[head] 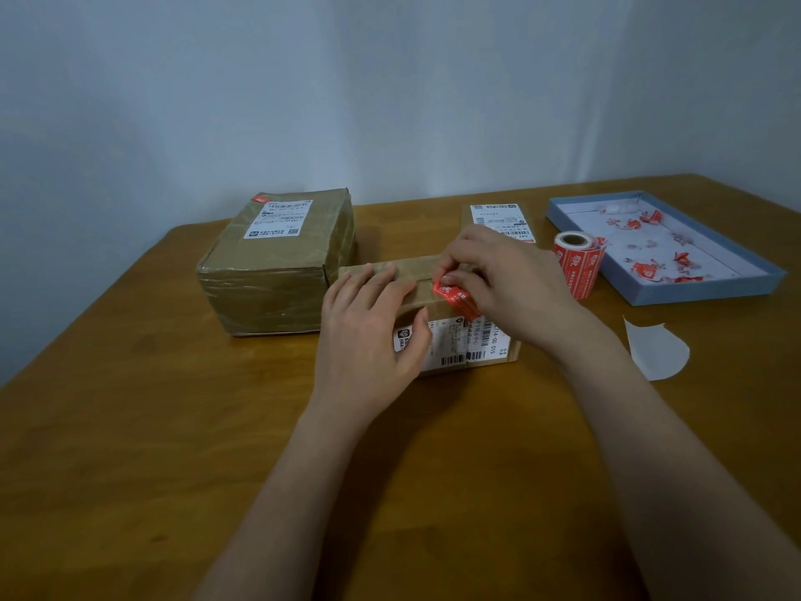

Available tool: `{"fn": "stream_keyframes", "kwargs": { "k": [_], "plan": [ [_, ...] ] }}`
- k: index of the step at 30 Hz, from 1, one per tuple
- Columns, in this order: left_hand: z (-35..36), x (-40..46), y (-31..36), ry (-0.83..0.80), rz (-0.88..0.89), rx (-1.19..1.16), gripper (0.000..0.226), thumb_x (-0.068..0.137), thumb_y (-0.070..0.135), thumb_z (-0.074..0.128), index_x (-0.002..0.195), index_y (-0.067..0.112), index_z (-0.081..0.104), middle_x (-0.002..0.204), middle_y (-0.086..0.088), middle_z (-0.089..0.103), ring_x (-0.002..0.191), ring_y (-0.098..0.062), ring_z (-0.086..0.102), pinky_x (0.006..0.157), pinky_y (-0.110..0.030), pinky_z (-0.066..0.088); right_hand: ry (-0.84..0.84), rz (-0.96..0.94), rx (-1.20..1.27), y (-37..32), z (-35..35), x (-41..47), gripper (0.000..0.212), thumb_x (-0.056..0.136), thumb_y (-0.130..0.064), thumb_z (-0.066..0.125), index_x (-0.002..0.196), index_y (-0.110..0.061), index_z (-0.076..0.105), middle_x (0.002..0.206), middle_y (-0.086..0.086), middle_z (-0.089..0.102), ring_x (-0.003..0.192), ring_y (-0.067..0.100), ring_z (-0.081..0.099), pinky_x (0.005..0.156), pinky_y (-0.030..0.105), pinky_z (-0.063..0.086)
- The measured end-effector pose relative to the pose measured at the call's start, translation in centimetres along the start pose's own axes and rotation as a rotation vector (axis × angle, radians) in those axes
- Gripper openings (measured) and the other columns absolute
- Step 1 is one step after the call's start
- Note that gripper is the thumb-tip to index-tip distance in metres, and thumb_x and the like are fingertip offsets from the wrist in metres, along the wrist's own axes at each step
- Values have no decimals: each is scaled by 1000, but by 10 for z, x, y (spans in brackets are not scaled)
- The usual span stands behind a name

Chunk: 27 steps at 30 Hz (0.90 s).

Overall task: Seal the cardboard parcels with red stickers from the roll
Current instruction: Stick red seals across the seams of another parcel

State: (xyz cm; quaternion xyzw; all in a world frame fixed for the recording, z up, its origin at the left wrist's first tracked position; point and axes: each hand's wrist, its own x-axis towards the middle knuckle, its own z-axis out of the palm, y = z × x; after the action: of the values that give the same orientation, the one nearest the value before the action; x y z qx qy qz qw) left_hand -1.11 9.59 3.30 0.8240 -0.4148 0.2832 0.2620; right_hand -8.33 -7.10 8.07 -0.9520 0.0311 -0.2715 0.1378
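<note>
parcel [437, 323], mid-table, is being steadied by flat, spread left hand [372, 323] | red sticker [455, 297] is being pinched, seemingly pressed on, by right hand [498, 275] | roll [578, 262] is standing toward the right edge

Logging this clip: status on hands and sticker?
Left hand flat, steadying near parcel. Right hand pressing red sticker onto its top edge. Nothing obstructing.
</note>
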Motion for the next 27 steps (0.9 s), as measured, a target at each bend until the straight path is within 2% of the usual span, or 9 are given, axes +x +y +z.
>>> {"fn": "stream_keyframes", "kwargs": {
  "k": [14,18,23,27],
  "plan": [
    [0,-1,0,9,0,-12,42,88,38,49,115,12,68,125,-10,65,125,-28,54,110,-45,33,78,-71,-86,-2,3,-7,13,95,-24,52,94,-30,63,100,-11,59,87,14,58,60,34,46],
    [0,-1,1,8,1,-16,42,88,39,49,114,12,68,124,-10,65,125,-28,54,109,-46,34,86,-91,-119,-4,5,-7,12,95,-23,52,96,-28,63,100,-10,59,81,16,59,58,37,48],
    [-1,-1,1,13,0,-24,42,88,38,49,114,12,68,124,-11,65,125,-28,54,109,-47,35,111,-128,-165,-4,5,-8,12,95,-18,54,94,-28,61,97,-9,58,72,16,57,49,31,44],
    [-1,-1,0,14,6,-41,42,87,38,50,112,11,69,124,-10,66,124,-28,54,109,-48,36,122,-132,-162,-5,5,-10,12,93,-17,56,93,-27,63,94,-9,59,69,16,58,49,32,44]
  ]
}}
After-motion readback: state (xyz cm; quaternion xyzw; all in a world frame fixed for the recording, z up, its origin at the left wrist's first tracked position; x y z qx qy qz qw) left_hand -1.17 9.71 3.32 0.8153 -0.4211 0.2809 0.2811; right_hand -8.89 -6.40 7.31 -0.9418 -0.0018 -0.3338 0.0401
